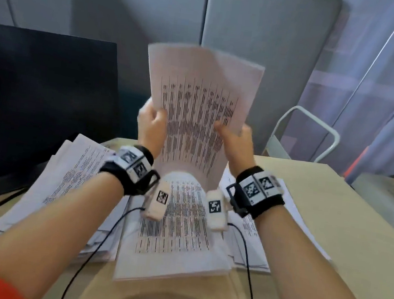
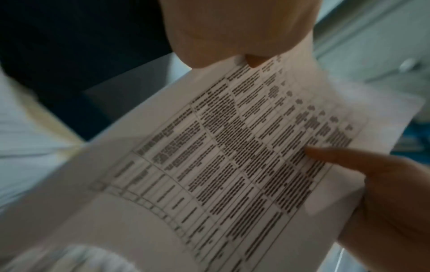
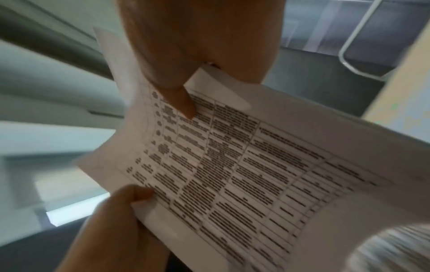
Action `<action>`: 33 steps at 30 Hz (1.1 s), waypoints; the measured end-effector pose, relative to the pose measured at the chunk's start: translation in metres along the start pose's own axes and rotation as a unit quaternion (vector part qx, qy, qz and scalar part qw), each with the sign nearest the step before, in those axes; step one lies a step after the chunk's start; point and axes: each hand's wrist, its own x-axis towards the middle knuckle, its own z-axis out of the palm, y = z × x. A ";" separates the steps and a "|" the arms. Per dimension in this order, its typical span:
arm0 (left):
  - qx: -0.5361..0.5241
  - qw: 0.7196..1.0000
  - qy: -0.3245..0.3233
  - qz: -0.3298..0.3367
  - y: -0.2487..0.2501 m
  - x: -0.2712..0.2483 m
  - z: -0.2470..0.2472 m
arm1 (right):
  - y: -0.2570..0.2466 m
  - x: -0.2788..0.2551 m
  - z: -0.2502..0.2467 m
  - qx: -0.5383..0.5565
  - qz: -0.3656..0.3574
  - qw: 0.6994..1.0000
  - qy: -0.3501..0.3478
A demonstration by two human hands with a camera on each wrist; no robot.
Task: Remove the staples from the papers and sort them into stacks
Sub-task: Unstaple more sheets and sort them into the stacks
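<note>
Head view shows us pinching the sheet [image 1: 201,100], raised over the bench [image 1: 329,226] stacks, with left hand [image 1: 151,124] and right hand [image 1: 235,139]; light and floppy, best gripped at side edges.

Both arms raised forward; left hand [image 1: 151,124], right hand [image 1: 235,137] pinching, thumbs front.

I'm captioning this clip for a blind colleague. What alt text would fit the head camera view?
Both hands, left hand and right hand, grip the side edges of a lifted printed sheet that curls up from a paper stack on a beige desk. More printed piles lie alongside, with a dark monitor at left.
</note>
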 end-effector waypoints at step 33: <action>0.152 0.944 -0.257 -0.141 0.017 -0.049 0.111 | -0.086 0.092 -0.088 -0.063 -0.156 0.958 0.234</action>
